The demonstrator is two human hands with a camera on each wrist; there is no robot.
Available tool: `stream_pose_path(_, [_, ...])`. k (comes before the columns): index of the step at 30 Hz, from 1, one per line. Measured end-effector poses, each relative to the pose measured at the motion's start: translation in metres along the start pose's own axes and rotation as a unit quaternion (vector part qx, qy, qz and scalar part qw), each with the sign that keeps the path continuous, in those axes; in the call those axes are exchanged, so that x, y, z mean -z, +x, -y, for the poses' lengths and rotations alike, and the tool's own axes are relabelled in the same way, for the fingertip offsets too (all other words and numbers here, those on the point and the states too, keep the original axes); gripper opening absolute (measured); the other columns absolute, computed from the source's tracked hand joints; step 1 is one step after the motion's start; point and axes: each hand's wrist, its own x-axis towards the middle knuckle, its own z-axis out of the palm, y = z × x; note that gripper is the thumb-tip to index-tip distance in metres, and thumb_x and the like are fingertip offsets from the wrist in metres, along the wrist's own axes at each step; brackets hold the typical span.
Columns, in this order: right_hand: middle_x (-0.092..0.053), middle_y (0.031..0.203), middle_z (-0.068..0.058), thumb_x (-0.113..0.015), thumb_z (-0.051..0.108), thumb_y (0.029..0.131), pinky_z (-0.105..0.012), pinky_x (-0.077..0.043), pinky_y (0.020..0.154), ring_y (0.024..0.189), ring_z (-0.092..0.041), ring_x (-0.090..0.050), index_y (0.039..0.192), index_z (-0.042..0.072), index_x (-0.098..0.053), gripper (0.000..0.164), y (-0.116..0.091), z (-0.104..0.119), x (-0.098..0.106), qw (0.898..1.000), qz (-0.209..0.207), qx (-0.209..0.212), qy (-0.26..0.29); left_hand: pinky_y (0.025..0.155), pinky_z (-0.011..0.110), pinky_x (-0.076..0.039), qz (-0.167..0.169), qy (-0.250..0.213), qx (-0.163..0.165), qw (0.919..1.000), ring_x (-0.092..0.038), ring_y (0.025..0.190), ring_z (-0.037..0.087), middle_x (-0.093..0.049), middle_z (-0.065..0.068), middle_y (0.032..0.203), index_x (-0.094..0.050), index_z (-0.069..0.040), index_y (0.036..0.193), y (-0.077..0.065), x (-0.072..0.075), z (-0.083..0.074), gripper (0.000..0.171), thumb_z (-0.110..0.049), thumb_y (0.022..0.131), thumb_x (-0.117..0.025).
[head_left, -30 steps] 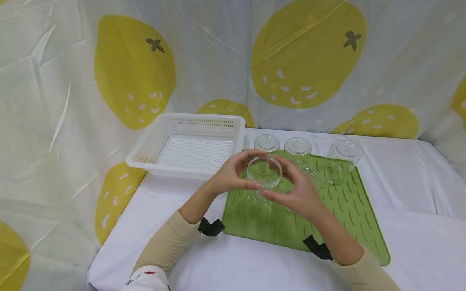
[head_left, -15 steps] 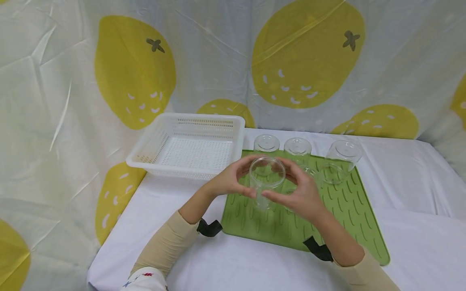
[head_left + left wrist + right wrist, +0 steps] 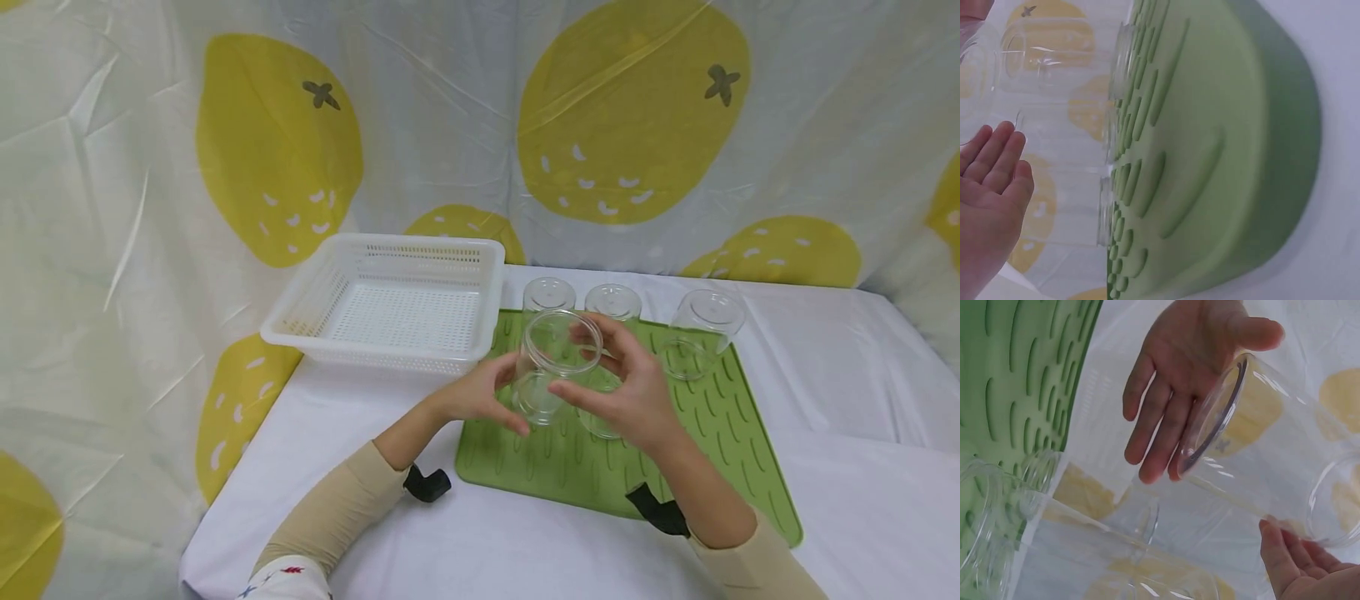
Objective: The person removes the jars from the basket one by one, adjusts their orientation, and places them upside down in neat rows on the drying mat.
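Note:
My right hand (image 3: 633, 396) holds a clear drinking glass (image 3: 546, 375) above the green mat, thumb on the near side and fingers behind. The glass tilts, its upper ring leaning right in the head view. My left hand (image 3: 480, 393) is just left of it, fingers spread. In the left wrist view that hand (image 3: 991, 181) shows straight fingers. The right wrist view shows the glass (image 3: 1266, 437) slanting between the open left palm (image 3: 1191, 369) and the right fingertips (image 3: 1279, 540). Another glass (image 3: 600, 423) stands on the mat, partly hidden behind the right hand.
The green ridged mat (image 3: 720, 467) lies on a white cloth. Along its back edge stand upside-down glasses: one at left (image 3: 549, 290), one in the middle (image 3: 613, 298), one at right (image 3: 708, 312). A white perforated basket (image 3: 390, 350) is at back left, before a lemon-print curtain (image 3: 450, 125).
Both hands held the glass earlier. The left hand has come off it, slightly left and down, and the right hand has moved the glass a little up and right, tilting it.

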Motion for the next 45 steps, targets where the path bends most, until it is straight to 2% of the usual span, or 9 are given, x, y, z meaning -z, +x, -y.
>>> stream_pose_path(3, [-0.062,0.12,0.002,-0.082,-0.013,0.067,-0.025,-0.051,0.092,0.111,-0.015,-0.06,0.134,0.0,-0.053,0.074,0.0,0.0,0.0,1.0,-0.002,0.002,0.003,0.113,0.043,-0.031,0.001,-0.004,0.01,0.9999,-0.043,0.133,0.021,-0.042,0.017,0.147,-0.028,0.004,0.148,0.0,-0.005,0.002,0.097,0.012,0.067,-0.082])
stream_pose_path(10, [-0.063,0.121,0.0,-0.081,-0.013,0.067,-0.025,-0.051,0.092,0.112,-0.016,-0.06,0.134,-0.001,-0.052,0.074,0.001,0.0,-0.001,1.0,-0.005,0.002,0.011,0.111,0.04,-0.035,-0.007,-0.023,-0.008,0.9997,-0.044,0.133,0.022,-0.04,0.024,0.147,-0.024,0.006,0.149,0.0,-0.012,0.007,0.099,0.02,0.066,-0.077])
stream_pose_path(12, [-0.062,0.121,-0.001,-0.08,-0.014,0.067,-0.025,-0.051,0.092,0.112,-0.016,-0.06,0.135,-0.001,-0.052,0.074,0.001,0.0,-0.001,1.0,-0.006,0.004,0.013,0.111,0.043,-0.034,-0.015,-0.03,-0.022,0.9992,-0.044,0.133,0.023,-0.039,0.025,0.147,-0.025,0.008,0.148,0.0,-0.012,0.009,0.095,0.015,0.069,-0.078])
stream_pose_path(19, [-0.06,0.124,-0.005,-0.078,-0.015,0.071,-0.023,-0.049,0.094,0.115,-0.015,-0.058,0.139,0.001,-0.047,0.076,0.0,0.0,0.004,1.0,0.007,-0.019,0.02,0.112,0.062,-0.021,-0.039,-0.077,-0.063,0.9943,-0.038,0.137,0.024,-0.038,0.026,0.148,-0.031,0.009,0.145,0.0,-0.012,0.014,0.101,-0.034,0.073,-0.087])
stream_pose_path(25, [-0.058,0.128,-0.006,-0.076,-0.013,0.074,-0.019,-0.045,0.096,0.118,-0.012,-0.055,0.142,0.001,-0.044,0.076,0.001,-0.001,0.01,0.999,0.023,-0.03,0.016,0.114,0.053,-0.024,-0.061,-0.081,-0.08,0.9916,-0.041,0.135,0.025,-0.048,0.023,0.14,-0.041,0.01,0.137,-0.001,-0.009,0.016,0.076,-0.005,0.076,-0.084])
stream_pose_path(28, [-0.057,0.129,-0.005,-0.075,-0.014,0.075,-0.019,-0.044,0.097,0.118,-0.013,-0.054,0.142,-0.001,-0.043,0.075,0.001,-0.001,0.014,0.999,0.024,-0.028,0.021,0.113,0.047,-0.029,-0.074,-0.075,-0.077,0.9914,-0.043,0.133,0.025,-0.05,0.021,0.138,-0.042,0.01,0.136,-0.003,-0.009,0.015,0.073,0.004,0.074,-0.081])
stream_pose_path(31, [-0.058,0.129,-0.005,-0.074,-0.014,0.076,-0.02,-0.044,0.097,0.117,-0.013,-0.055,0.141,-0.003,-0.043,0.073,0.0,-0.001,0.018,0.999,0.027,-0.026,0.02,0.112,0.042,-0.033,-0.086,-0.074,-0.08,0.9903,-0.044,0.132,0.024,-0.051,0.016,0.138,-0.042,0.01,0.136,-0.007,-0.009,0.012,0.075,0.0,0.074,-0.083])
stream_pose_path(37, [-0.057,0.129,-0.01,-0.072,-0.015,0.076,-0.02,-0.045,0.097,0.116,-0.012,-0.056,0.141,-0.007,-0.041,0.072,-0.005,-0.003,0.025,0.999,0.044,-0.024,0.019,0.113,0.042,-0.032,-0.1,-0.079,-0.122,0.9843,-0.045,0.131,0.025,-0.054,0.005,0.136,-0.04,0.011,0.136,-0.015,-0.002,0.006,0.08,-0.019,0.078,-0.085])
stream_pose_path(45, [-0.055,0.127,-0.017,-0.078,-0.007,0.075,-0.017,-0.045,0.096,0.112,-0.008,-0.055,0.143,-0.002,-0.041,0.078,-0.017,-0.01,0.031,0.994,0.097,-0.043,-0.012,0.111,0.041,-0.032,-0.118,-0.069,-0.136,0.9812,-0.045,0.13,0.027,-0.053,0.008,0.135,-0.039,0.011,0.136,-0.027,0.008,-0.01,0.083,-0.03,0.079,-0.083])
